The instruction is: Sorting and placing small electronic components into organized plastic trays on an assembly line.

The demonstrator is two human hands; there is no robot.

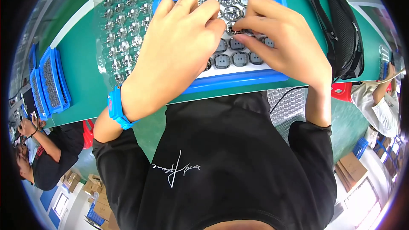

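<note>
A blue-rimmed tray (pixel 238 79) in front of me holds rows of dark grey rounded housings (pixel 240 58) on a white base; some in the far rows carry shiny parts. Over its left side is my left hand (pixel 183 42), fingers curled down and closed, the tips mostly hidden behind the hand. From the right comes my right hand (pixel 283 38), its thumb and index finger pinched on a small dark part (pixel 233 28) at a housing in the middle of the tray. A blue wristband (pixel 116 107) is on my left wrist.
A clear plastic blister tray (pixel 101 55) of small metallic parts lies left of the blue tray on the green table (pixel 85 70). Blue trays (pixel 64 81) stand farther left. A black bag (pixel 346 38) sits at the right. Other people (pixel 55 157) work on both sides.
</note>
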